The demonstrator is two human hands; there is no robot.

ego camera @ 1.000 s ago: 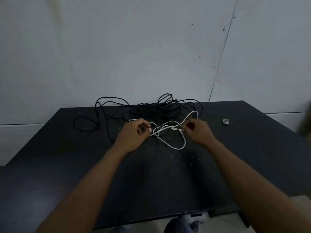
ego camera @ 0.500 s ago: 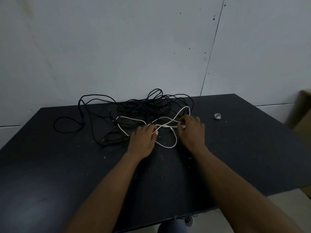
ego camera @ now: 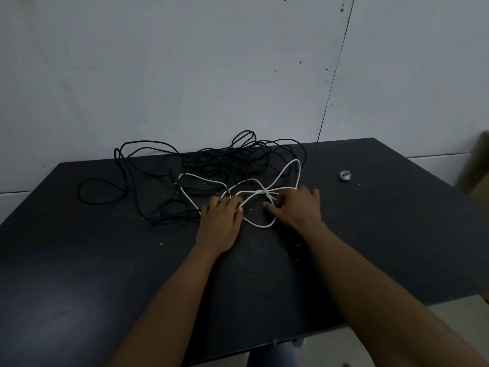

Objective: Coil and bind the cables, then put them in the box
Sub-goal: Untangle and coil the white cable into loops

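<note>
A thin white cable (ego camera: 287,169) lies in loose loops on the black table (ego camera: 79,260), crossing itself at a small white connector between my hands. My left hand (ego camera: 221,221) rests low on the table and its curled fingertips pinch the cable's left loop. Just to its right, my right hand (ego camera: 297,207) pinches the strands beside the connector with thumb and fingers. Behind them a long black cable (ego camera: 232,160) sprawls in a tangle toward the wall, with one loop trailing far left. The cardboard box (ego camera: 473,178) shows only at the right edge.
A small white roll of binding tape (ego camera: 345,175) sits on the table to the right of my right hand. Pale crumbs are scattered over the tabletop. A grey wall stands directly behind the table's far edge.
Both hands have dropped from slightly above the table down onto it with the white cable. My left hand moved right, closer to my right hand, and the cable's loops spread out flat.
</note>
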